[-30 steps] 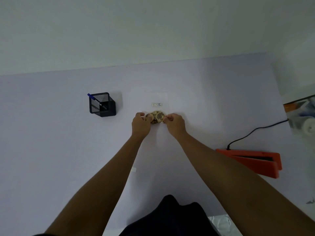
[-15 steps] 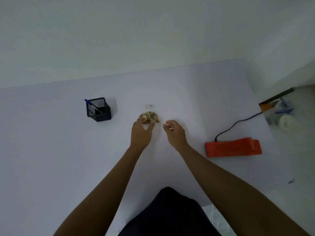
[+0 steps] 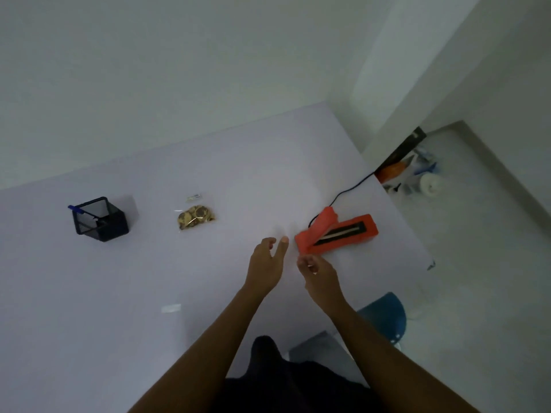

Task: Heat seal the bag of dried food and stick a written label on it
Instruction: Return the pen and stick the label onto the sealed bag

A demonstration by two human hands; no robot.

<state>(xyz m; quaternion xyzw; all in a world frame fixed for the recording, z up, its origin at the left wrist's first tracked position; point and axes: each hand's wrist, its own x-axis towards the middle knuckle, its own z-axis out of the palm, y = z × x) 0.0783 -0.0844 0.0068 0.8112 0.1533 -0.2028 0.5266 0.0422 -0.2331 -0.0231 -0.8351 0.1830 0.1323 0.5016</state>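
Observation:
A clear bag of brown dried food (image 3: 196, 217) lies flat on the white table (image 3: 89, 293), with a small white label (image 3: 193, 197) near its far end. An orange heat sealer (image 3: 337, 232) sits to the right, its lid raised and the dark sealing strip showing. My left hand (image 3: 267, 262) hovers just left of the sealer's near end, fingers apart and holding nothing. Beside it, my right hand (image 3: 317, 269) has its fingers loosely curled, with nothing in them. Both hands are well to the right of the bag.
A black mesh pen holder (image 3: 101, 220) with a blue pen stands at the left. The sealer's black cord (image 3: 348, 190) runs off the table's right edge. A small white slip (image 3: 170, 308) lies near me. A blue chair (image 3: 384, 315) and floor clutter (image 3: 417, 174) are on the right.
Both hands have let go of the bag and moved right toward the heat sealer. The view has swung right, and the sealer's lid now stands raised.

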